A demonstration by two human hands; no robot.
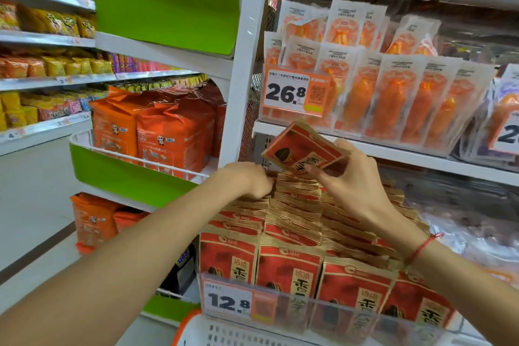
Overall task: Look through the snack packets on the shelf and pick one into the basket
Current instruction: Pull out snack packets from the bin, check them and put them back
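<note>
Rows of red and gold snack packets [289,267] stand packed in a shelf tray behind a clear front lip. My right hand [351,177] grips one red packet [303,149], lifted and tilted above the back rows. My left hand [250,180] reaches into the back left of the rows, its fingers curled among the packet tops; what they hold is hidden. A white basket with an orange rim [213,331] sits at the bottom edge, below the tray.
A 12.8 price tag [229,302] hangs on the tray lip. The shelf above holds orange and white packets [393,98] and a 26.8 tag [289,93]. A white upright [247,64] divides off green-fronted shelves with orange bags [157,135] at left.
</note>
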